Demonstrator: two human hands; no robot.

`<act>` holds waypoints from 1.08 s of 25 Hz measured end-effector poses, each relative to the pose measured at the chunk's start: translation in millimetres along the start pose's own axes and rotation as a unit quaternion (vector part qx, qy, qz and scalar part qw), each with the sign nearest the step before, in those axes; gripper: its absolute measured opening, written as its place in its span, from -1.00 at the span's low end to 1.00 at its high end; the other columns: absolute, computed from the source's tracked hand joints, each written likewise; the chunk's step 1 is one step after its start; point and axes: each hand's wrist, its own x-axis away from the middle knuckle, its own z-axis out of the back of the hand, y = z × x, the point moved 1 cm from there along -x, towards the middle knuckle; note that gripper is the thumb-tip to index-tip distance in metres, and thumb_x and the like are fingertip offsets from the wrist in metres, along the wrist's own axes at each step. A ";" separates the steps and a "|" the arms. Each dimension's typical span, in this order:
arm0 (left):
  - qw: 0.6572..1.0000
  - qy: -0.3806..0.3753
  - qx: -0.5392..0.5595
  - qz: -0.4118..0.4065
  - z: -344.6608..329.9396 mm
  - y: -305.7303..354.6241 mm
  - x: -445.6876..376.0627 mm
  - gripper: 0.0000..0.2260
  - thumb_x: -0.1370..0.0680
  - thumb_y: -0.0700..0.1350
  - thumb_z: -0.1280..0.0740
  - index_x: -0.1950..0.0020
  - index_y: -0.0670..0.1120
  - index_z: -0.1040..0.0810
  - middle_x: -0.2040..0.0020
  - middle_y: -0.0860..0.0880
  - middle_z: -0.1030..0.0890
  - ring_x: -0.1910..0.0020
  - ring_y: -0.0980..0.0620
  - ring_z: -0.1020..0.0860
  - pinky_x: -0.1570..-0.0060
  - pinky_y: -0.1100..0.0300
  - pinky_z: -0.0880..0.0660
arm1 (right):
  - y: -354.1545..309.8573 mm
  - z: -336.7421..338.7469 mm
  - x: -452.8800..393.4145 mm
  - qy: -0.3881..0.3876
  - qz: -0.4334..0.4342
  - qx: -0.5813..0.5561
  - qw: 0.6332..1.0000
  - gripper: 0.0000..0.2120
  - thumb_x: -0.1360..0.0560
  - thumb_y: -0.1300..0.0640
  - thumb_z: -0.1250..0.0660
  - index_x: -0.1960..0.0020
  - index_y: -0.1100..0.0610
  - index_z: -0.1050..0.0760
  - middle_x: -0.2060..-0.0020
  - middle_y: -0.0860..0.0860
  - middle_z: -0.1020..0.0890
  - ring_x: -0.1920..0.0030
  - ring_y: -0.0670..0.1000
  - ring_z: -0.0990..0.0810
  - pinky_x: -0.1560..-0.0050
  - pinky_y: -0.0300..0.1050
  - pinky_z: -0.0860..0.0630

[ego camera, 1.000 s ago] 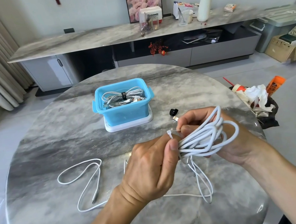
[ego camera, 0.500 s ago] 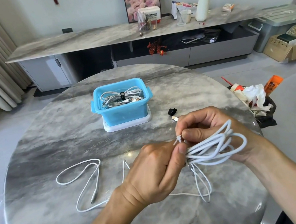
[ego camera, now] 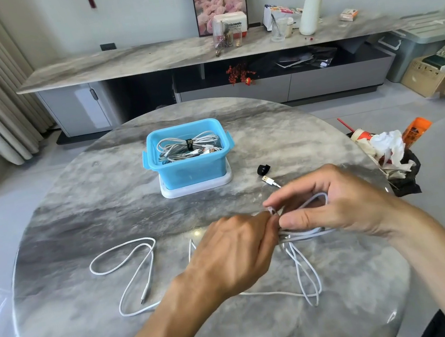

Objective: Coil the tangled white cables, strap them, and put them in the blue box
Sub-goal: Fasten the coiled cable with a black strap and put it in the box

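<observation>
Two hands meet at the desk's near right: the left hand pinches a cable end against the coil, and the right hand curls round that coil. Over the last second the coil has sunk from mid-air toward the desk, its loops now drawn flatter. Judged: coiling nears its finish; strapping follows. A black strap lies far right, apart from the hands. A loose cable trails left. The blue box, far centre, already holds one strapped bundle.
</observation>
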 end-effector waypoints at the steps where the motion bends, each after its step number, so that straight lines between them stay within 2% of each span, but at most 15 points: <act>1: 1.000 -0.008 -0.012 0.001 -2.9 -0.8 0.2 -0.74 -0.62 0.11 0.07 0.20 0.06 -0.21 0.33 -0.07 -0.57 0.35 -0.21 -0.48 0.40 0.00 -0.35 | 1.7 -2.6 -1.0 0.016 -0.001 0.037 0.999 -0.77 -0.34 0.08 -0.58 0.01 0.01 -0.72 0.17 -0.02 -0.75 0.12 -0.05 -0.71 0.03 -0.13 -0.60; 4: 0.999 -0.026 -0.025 0.005 -8.2 -2.4 -0.9 -0.74 -0.61 0.09 0.06 0.24 0.05 -0.17 0.35 -0.08 -0.56 0.39 -0.20 -0.47 0.41 0.07 -0.25 | 7.4 -7.6 -4.1 0.074 0.032 0.135 0.988 -0.88 -0.38 0.10 -0.57 0.09 -0.02 -0.73 0.24 -0.12 -0.73 0.19 -0.08 -0.71 0.07 -0.01 -0.62; 7: 0.999 -0.031 -0.038 0.002 -10.9 -3.2 -1.7 -0.74 -0.61 0.05 0.03 0.26 0.03 -0.18 0.41 -0.09 -0.54 0.46 -0.19 -0.44 0.43 0.11 -0.19 | 8.3 -14.5 -6.8 0.111 0.108 0.212 0.965 -0.94 -0.42 0.15 -0.53 0.12 0.02 -0.73 0.23 -0.18 -0.73 0.20 -0.23 -0.68 0.11 -0.12 -0.59; 9: 0.999 -0.024 -0.045 0.001 -12.7 -4.0 -2.4 -0.75 -0.60 0.02 0.00 0.27 0.02 -0.19 0.44 -0.08 -0.51 0.49 -0.19 -0.42 0.46 0.13 -0.18 | 10.2 -22.8 -10.3 0.125 0.186 0.280 0.934 -0.95 -0.44 0.19 -0.46 0.14 0.07 -0.69 0.24 -0.14 -0.71 0.20 -0.18 -0.65 0.12 -0.08 -0.56; 11: 0.999 -0.022 -0.041 0.018 -11.9 -4.6 -3.3 -0.73 -0.59 0.04 0.04 0.27 0.01 -0.23 0.42 -0.09 -0.53 0.46 -0.20 -0.45 0.44 0.12 -0.20 | 12.9 -31.1 -15.0 0.134 0.237 0.311 0.910 -0.95 -0.48 0.21 -0.40 0.14 0.13 -0.64 0.21 -0.08 -0.65 0.16 -0.04 -0.60 0.10 0.01 -0.52; 13: 0.997 -0.042 -0.028 0.057 -12.4 -6.0 -3.5 -0.68 -0.62 0.09 0.06 0.24 0.00 -0.31 0.33 -0.09 -0.57 0.36 -0.19 -0.50 0.37 0.09 -0.26 | 12.6 -33.0 -16.6 0.162 0.249 0.281 0.913 -0.93 -0.51 0.21 -0.38 0.13 0.15 -0.63 0.18 -0.06 -0.60 0.12 0.02 -0.57 0.08 0.01 -0.50; 16: 0.990 -0.073 -0.042 0.111 -20.9 -4.2 -1.2 -0.63 -0.67 0.11 0.00 0.15 -0.04 -0.44 0.24 -0.12 -0.60 0.25 -0.20 -0.53 0.29 0.03 -0.35 | 6.7 -31.1 -12.2 0.190 0.243 0.209 0.928 -0.93 -0.52 0.22 -0.36 0.12 0.16 -0.62 0.23 -0.08 -0.61 0.16 -0.04 -0.58 0.10 -0.09 -0.49; 20: 0.988 -0.057 0.002 0.141 -24.3 -7.7 -4.3 -0.62 -0.65 0.18 -0.03 0.06 -0.07 -0.45 0.22 -0.13 -0.60 0.21 -0.20 -0.56 0.25 -0.03 -0.43 | 7.6 -35.7 -12.5 0.210 0.188 0.089 0.955 -0.92 -0.53 0.24 -0.32 0.11 0.13 -0.56 0.25 -0.05 -0.64 0.18 -0.04 -0.63 0.12 -0.21 -0.53; 23: 0.992 -0.061 0.022 0.106 -24.1 -6.8 -3.4 -0.61 -0.61 0.26 -0.07 -0.12 -0.05 -0.38 0.20 -0.08 -0.62 0.20 -0.15 -0.56 0.24 0.00 -0.40 | 7.6 -42.4 -12.4 0.197 0.142 -0.036 0.969 -0.91 -0.58 0.27 -0.27 0.08 0.15 -0.51 0.27 0.06 -0.65 0.25 0.06 -0.69 0.18 -0.10 -0.59; 25: 0.991 -0.085 0.035 0.097 -25.2 -3.2 -1.4 -0.66 -0.60 0.26 -0.09 -0.08 -0.01 -0.32 0.27 -0.02 -0.57 0.28 -0.09 -0.49 0.25 0.03 -0.37 | 6.2 -46.1 -11.9 0.200 0.132 -0.046 0.970 -0.92 -0.57 0.23 -0.26 0.08 0.14 -0.50 0.31 0.05 -0.62 0.32 0.06 -0.68 0.25 0.00 -0.55; 27: 0.990 -0.083 0.054 0.096 -26.1 -2.0 -1.9 -0.68 -0.60 0.23 -0.13 -0.13 0.00 -0.32 0.37 0.04 -0.45 0.38 0.01 -0.36 0.28 0.05 -0.32 | 2.0 -46.5 -10.5 0.220 0.141 -0.053 0.964 -0.93 -0.56 0.21 -0.26 0.08 0.14 -0.51 0.33 0.05 -0.60 0.36 0.06 -0.66 0.30 0.03 -0.53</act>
